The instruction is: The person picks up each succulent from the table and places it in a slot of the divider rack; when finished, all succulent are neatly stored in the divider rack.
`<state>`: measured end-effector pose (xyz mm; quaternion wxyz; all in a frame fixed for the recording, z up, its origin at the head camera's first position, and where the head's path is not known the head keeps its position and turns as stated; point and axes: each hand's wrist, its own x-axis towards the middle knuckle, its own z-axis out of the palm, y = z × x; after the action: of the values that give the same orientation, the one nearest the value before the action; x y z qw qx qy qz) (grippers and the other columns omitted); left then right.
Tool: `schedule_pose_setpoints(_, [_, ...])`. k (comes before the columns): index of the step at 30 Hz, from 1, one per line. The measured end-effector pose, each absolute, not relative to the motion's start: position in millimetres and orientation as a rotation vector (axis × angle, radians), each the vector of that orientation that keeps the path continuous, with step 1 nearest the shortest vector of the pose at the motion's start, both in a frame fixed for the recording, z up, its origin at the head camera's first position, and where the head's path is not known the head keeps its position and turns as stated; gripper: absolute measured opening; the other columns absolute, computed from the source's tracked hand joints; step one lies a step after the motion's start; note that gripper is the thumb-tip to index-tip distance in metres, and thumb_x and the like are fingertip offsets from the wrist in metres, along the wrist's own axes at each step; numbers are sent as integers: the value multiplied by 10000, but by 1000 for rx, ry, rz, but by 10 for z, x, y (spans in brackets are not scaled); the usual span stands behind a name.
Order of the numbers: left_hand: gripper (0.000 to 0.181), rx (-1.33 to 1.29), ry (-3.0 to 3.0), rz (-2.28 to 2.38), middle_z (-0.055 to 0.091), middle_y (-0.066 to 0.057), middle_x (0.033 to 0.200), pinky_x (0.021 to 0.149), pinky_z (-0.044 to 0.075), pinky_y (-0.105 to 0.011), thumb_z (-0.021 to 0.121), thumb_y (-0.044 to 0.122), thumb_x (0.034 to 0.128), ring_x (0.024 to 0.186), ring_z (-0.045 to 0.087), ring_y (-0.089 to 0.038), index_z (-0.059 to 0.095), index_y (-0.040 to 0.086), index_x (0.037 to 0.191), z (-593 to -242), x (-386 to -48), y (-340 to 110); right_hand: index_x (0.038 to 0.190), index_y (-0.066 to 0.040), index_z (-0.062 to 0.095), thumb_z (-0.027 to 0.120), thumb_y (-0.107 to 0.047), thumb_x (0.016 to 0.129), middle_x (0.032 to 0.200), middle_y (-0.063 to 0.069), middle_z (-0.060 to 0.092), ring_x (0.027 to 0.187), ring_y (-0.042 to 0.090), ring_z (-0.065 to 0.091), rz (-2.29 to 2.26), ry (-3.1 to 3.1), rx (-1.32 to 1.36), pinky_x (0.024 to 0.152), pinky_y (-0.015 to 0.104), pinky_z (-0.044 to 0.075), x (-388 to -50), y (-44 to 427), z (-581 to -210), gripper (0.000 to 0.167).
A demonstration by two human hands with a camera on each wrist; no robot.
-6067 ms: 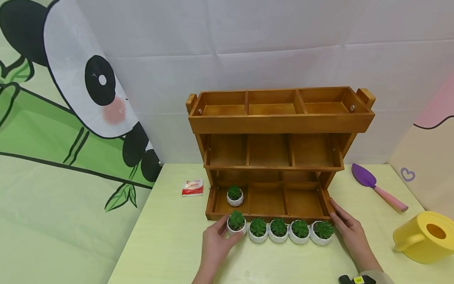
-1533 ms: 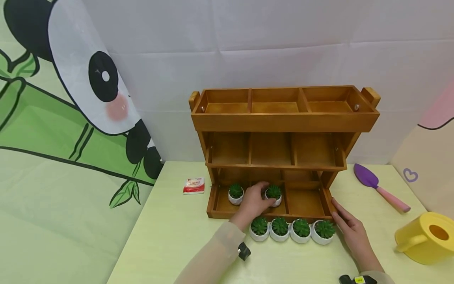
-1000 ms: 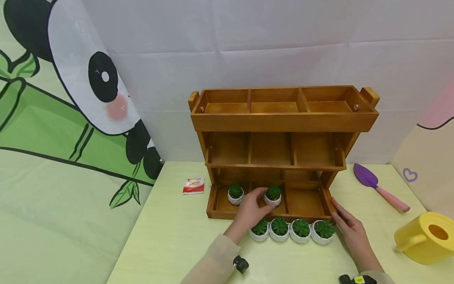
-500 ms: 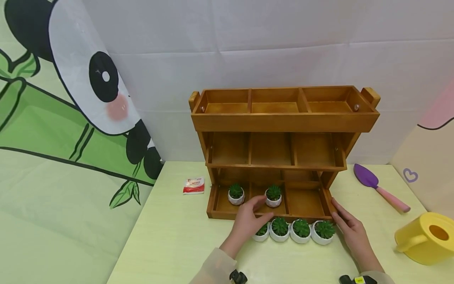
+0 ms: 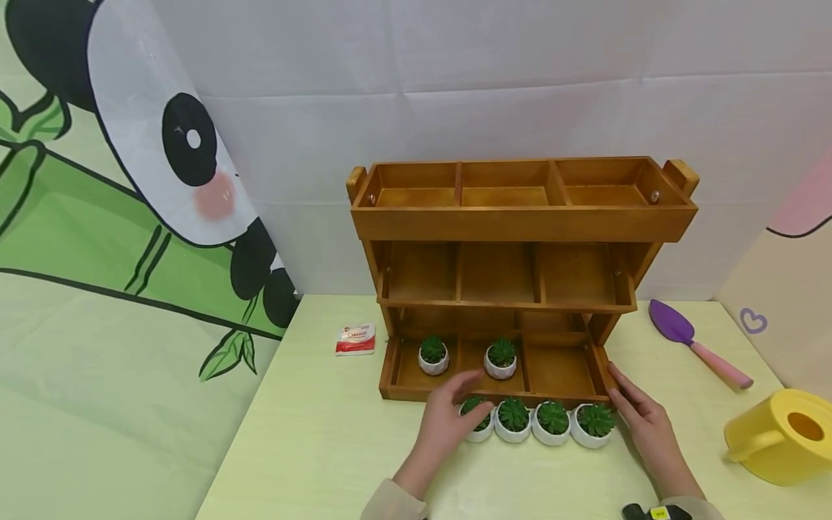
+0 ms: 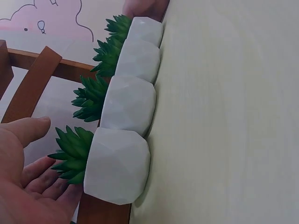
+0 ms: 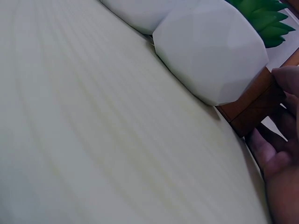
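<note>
My left hand, fingers spread and thumb apart, is beside the leftmost potted succulent of a row on the table. In the left wrist view its fingers lie around the green leaves, with no grip on the white pot; contact is unclear. My right hand rests its fairly straight fingers against the right end of the three-tier wooden shelf. Two more small succulents stand upright in the bottom tier: one in the left compartment, the other in the middle compartment.
Several potted succulents line the shelf's front edge. A purple trowel with a pink handle lies right of the shelf. A yellow watering can stands at the right. A red-and-white packet lies left.
My left hand carried a succulent from the row into the bottom tier's middle compartment and released it. It has since drawn back towards the row. My right hand has stayed at the shelf's end.
</note>
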<state>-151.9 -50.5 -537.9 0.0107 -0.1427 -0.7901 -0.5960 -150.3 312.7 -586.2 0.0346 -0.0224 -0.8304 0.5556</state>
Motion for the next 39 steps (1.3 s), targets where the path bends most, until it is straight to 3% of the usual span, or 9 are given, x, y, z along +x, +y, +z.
schedule_pose_setpoints(9, [474, -442, -2303, -1992, 671, -197, 1336, 1086, 486, -433, 804, 134, 938, 1255, 638, -321, 640, -4, 1360, -5493, -1416, -598, 1630, -227, 374, 513, -423, 1101, 1654, -78, 334, 1310, -199, 310, 1715, -2542, -66, 975, 9, 341, -1497, 3122, -5852, 580])
schedule_pose_setpoints(19, [447, -333, -2289, -2028, 709, -97, 1278, 1078, 497, -390, 834, 124, 906, 1223, 654, -309, 669, 12, 1306, -5566, -1321, -677, 1628, -205, 378, 515, -408, 1103, 1650, -91, 340, 1315, -198, 313, 1724, -2526, -45, 980, 11, 342, -1488, 3120, -5844, 579])
schedule_pose_setpoints(39, [571, -222, -2373, -2021, 686, -121, 1296, 1110, 459, -376, 930, 118, 793, 1279, 616, -324, 673, 11, 1292, -5682, -1292, -658, 1626, -225, 384, 517, -427, 1098, 1647, -79, 346, 1300, -196, 323, 1732, -2528, -68, 976, 13, 349, -1483, 3102, -5824, 581])
